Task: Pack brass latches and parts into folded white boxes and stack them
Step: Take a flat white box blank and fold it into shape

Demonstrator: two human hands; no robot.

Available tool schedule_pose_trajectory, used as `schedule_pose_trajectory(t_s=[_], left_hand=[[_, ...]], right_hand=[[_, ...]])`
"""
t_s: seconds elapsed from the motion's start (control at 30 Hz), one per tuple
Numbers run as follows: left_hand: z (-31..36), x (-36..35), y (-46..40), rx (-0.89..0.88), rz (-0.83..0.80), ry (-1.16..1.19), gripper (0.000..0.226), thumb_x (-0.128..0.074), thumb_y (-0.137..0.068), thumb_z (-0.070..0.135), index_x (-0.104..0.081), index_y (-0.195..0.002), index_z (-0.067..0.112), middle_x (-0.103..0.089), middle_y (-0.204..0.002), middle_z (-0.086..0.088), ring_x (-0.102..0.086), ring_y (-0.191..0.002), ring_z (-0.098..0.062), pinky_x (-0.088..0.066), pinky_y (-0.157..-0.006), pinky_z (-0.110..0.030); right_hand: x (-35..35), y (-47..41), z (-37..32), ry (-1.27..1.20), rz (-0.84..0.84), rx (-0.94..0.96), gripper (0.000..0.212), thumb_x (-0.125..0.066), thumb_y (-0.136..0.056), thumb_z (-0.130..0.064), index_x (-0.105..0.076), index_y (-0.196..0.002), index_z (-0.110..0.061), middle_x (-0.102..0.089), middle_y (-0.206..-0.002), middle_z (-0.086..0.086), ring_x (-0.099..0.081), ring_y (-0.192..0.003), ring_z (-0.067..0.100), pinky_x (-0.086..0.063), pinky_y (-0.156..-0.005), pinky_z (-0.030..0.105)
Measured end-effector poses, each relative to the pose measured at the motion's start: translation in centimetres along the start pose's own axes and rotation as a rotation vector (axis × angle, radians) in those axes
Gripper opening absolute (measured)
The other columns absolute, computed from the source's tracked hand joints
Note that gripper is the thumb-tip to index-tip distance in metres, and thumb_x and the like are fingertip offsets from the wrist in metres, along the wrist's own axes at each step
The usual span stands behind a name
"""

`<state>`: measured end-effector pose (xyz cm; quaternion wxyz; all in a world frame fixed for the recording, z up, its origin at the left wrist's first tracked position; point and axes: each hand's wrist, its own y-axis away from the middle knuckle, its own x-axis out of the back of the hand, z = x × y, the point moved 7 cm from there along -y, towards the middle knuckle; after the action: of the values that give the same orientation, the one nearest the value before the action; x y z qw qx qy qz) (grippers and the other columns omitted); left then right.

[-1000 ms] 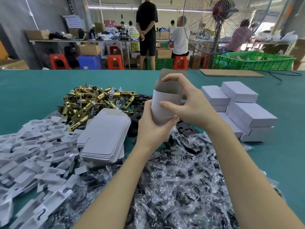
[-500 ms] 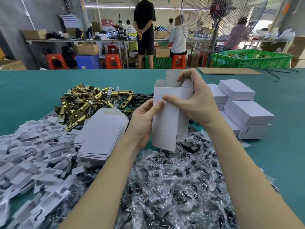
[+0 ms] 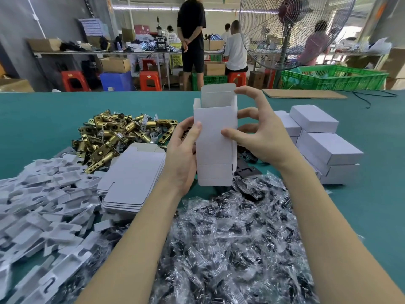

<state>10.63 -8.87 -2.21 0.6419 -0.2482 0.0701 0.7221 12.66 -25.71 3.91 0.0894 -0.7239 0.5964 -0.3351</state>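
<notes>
Holding the upright white box [image 3: 215, 148] above the bagged parts [image 3: 230, 238], the left hand [image 3: 183, 156] grips its side while the right hand [image 3: 260, 137] pinches the opposite edge, top flap open. Advise squaring the walls before loading a brass latch [image 3: 116, 134]. Beyond, finished boxes [image 3: 324, 145] sit stacked on the green worktop [image 3: 43, 119]; a fan [image 3: 293, 29] and workers stand behind.

Bare table [image 3: 54, 119] lies beyond the latch pile [image 3: 118, 132]; bagged parts [image 3: 230, 242] crowd the near edge.

a teal worktop [image 3: 43, 110] fronts a workshop with a standing fan [image 3: 291, 31], red stools [image 3: 74, 81], a green crate [image 3: 333, 81] and grey wall [image 3: 17, 23].
</notes>
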Motion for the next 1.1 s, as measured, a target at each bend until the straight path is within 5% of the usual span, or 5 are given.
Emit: schedule_pose_trajectory(t_s=[0.13,0.4,0.7,0.97,1.1], left_hand=[[1.2,0.2,-0.1,-0.152,-0.022,-0.154,0.028,-0.055,-0.104,0.020,-0.057,-0.131,0.029,-0.073,-0.113,0.005,-0.068,-0.100,-0.010,-0.058,-0.082,-0.033],[2.4,0.2,0.2,-0.338,-0.069,-0.408,0.036,-0.055,-0.103,0.009,-0.056,-0.137,0.023,-0.070,-0.120,-0.005,-0.067,-0.109,-0.014,-0.058,-0.092,-0.036],[3.6,-0.3,0.6,-0.420,-0.060,-0.472,0.007,-0.059,-0.099,0.016,-0.060,-0.097,0.010,-0.063,-0.089,0.007,-0.059,-0.080,-0.011,-0.052,-0.072,-0.034],[3.9,0.4,-0.5,-0.302,0.032,-0.351,0.028,-0.060,-0.098,0.005,-0.054,-0.115,0.028,-0.071,-0.104,-0.008,-0.072,-0.091,-0.011,-0.058,-0.075,-0.028],[4.6,-0.1,-0.2,-0.326,0.002,-0.404,0.027,-0.055,-0.099,0.000,-0.063,-0.096,0.026,-0.071,-0.104,-0.008,-0.068,-0.081,-0.011,-0.057,-0.067,-0.026]], right_hand=[[-0.3,0.1,0.4,-0.152,-0.119,-0.014,0.064,-0.077,-0.090,-0.009,-0.047,-0.139,-0.036,-0.071,-0.109,-0.005,-0.077,-0.087,0.024,-0.062,-0.081,0.038],[-0.3,0.3,1.4,-0.233,-0.149,-0.021,0.043,-0.072,-0.093,-0.003,-0.064,-0.130,-0.023,-0.073,-0.116,-0.003,-0.075,-0.095,0.028,-0.062,-0.088,0.045],[-0.6,0.4,2.1,-0.243,-0.164,-0.036,0.029,-0.073,-0.093,-0.007,-0.070,-0.115,-0.026,-0.072,-0.115,0.000,-0.075,-0.097,0.033,-0.062,-0.085,0.049],[-1.4,0.3,2.2,-0.222,-0.196,-0.051,0.027,-0.074,-0.092,-0.007,-0.069,-0.115,-0.020,-0.074,-0.109,-0.008,-0.076,-0.096,0.028,-0.063,-0.084,0.046],[-1.4,0.4,2.2,-0.235,-0.195,-0.050,0.030,-0.074,-0.092,-0.007,-0.070,-0.114,-0.027,-0.074,-0.110,-0.010,-0.076,-0.096,0.026,-0.063,-0.084,0.042]])
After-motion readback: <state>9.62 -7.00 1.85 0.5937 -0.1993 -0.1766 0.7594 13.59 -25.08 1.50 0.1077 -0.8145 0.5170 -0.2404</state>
